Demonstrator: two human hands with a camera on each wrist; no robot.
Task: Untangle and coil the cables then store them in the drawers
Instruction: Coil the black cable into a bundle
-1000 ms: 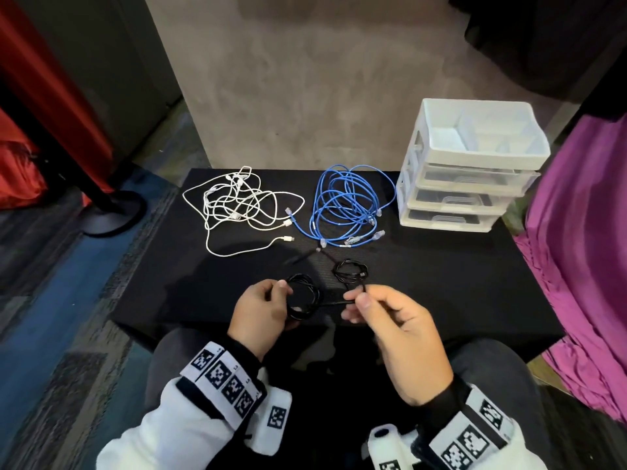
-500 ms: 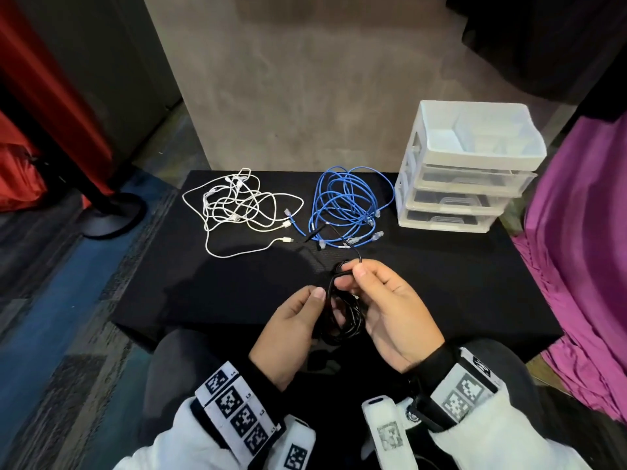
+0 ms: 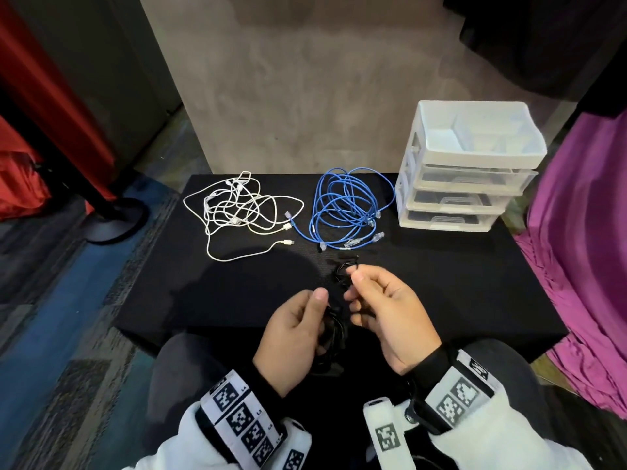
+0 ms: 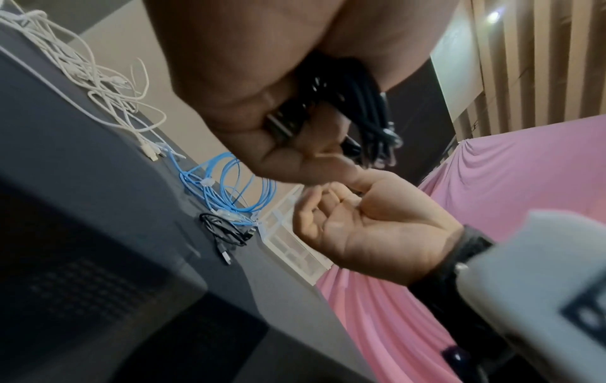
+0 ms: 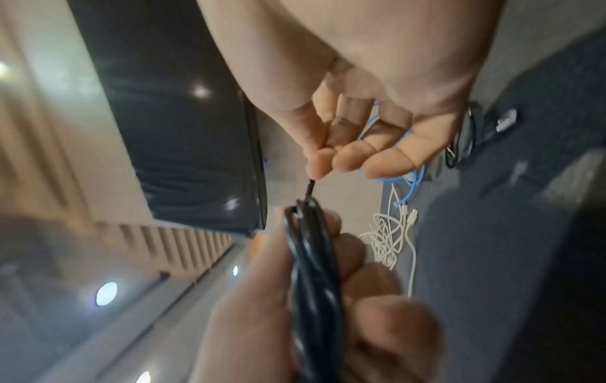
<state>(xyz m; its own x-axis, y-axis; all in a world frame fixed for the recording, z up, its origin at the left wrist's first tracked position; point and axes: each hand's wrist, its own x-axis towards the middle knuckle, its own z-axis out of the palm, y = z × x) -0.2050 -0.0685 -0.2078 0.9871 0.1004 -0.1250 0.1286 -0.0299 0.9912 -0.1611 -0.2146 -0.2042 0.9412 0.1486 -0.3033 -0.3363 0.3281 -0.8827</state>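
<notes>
My left hand (image 3: pixel 307 317) grips a coiled black cable (image 3: pixel 334 334) on edge, just above the table's front edge; the coil (image 5: pixel 315 272) fills the right wrist view. My right hand (image 3: pixel 354 300) sits close beside it, thumb and forefinger pinching the coil's loose black strand (image 5: pixel 310 188). A second small black cable (image 3: pixel 344 268) lies on the table just beyond my right fingers. Further back lie a tangle of white cables (image 3: pixel 237 212) and a loose blue cable bundle (image 3: pixel 349 208). The white drawer unit (image 3: pixel 468 171) stands at the back right, drawers closed.
The black table (image 3: pixel 441 283) ends against a grey wall at the back. Pink cloth (image 3: pixel 583 249) hangs off its right side. A black stand base (image 3: pixel 112 218) and red fabric sit on the floor to the left.
My hands have come together from a stretched-apart hold. The black coil has turned on edge and sunk lower into my left hand, toward the table's front edge.
</notes>
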